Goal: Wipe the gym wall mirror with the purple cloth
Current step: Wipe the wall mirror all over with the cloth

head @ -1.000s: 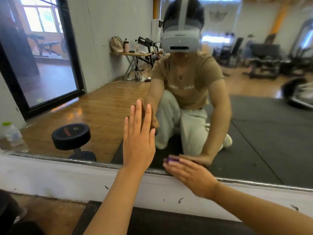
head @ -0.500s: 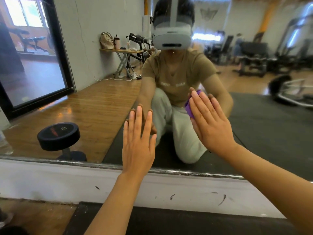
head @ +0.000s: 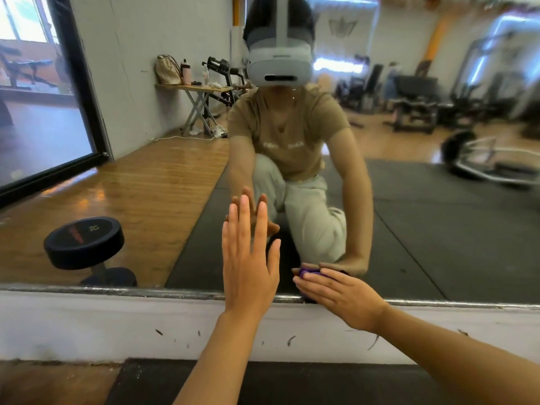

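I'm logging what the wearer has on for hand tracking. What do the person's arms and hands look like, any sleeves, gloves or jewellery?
Both forearms are bare from the picture's lower edge to the wrists: no sleeves, gloves, watch or bands. The left hand and right hand show no rings on the fingers that are visible. In the mirror, the reflection shows a tan short-sleeved T-shirt ending above the elbows.
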Available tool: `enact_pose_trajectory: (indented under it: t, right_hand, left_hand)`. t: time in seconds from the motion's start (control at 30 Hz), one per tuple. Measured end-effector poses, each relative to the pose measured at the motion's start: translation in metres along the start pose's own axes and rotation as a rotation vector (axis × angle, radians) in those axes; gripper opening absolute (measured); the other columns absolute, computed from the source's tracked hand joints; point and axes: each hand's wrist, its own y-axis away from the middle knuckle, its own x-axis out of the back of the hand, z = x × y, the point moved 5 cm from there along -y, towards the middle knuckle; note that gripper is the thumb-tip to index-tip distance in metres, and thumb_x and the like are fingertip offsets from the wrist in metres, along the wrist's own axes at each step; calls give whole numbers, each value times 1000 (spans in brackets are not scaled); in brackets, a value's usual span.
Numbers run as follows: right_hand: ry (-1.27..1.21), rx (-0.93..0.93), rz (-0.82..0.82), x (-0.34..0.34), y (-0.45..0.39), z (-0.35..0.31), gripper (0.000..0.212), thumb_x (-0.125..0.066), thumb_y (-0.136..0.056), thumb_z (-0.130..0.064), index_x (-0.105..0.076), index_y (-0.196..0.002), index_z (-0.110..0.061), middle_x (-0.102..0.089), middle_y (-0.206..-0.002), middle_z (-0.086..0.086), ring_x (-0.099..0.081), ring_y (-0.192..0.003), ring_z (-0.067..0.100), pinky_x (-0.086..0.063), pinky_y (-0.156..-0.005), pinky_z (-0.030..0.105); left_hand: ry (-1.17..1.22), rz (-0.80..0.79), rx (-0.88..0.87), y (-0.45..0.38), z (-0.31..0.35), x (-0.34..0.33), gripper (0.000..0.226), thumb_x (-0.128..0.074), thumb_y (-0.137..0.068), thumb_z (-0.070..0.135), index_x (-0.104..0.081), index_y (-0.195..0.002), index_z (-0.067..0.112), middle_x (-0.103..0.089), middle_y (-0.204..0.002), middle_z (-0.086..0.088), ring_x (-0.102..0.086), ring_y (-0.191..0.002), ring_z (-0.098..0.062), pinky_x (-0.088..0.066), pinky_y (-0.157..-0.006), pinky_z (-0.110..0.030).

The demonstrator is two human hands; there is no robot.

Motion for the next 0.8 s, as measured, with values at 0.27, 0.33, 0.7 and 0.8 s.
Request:
enact_pose_trajectory:
  t: [0.27,0.33,0.7,0.8]
  right_hand:
    - [-66,-511,350,57,-27,89,60,-34,-110,-23,-8,-160,-7,-6,-168,9,-4,-156,22,-7,-127,38]
    - [-114,-626,391,61,-31,92,62,-37,-109,-25,-7,-161,-8,-1,-170,7,-6,-156,22,-8,-127,39]
    - [-223,-660,141,-13,4,-33,55,-18,-113,-29,1,-161,-10,8,-169,7,1,-156,22,0,-127,38]
    - [-234,-597,127,-15,6,-30,57,-20,-112,-28,1,-161,-9,8,-169,7,0,-156,22,-1,-127,39]
  left_hand:
    - [45,-53,-64,15,15,-25,62,-43,-103,33,-25,-159,13,4,-170,-5,-3,-156,-27,-4,-126,-49]
    - [37,-50,-61,14,14,-28,61,-41,-103,33,-26,-158,13,6,-170,-5,-1,-156,-26,0,-126,-49]
    - [-10,-51,-134,10,8,-37,70,-48,-102,35,-13,-161,20,11,-169,-5,5,-156,-28,6,-125,-49]
    - [-16,-50,-119,12,8,-36,71,-51,-102,32,-13,-161,19,12,-169,-3,5,-156,-27,4,-125,-49]
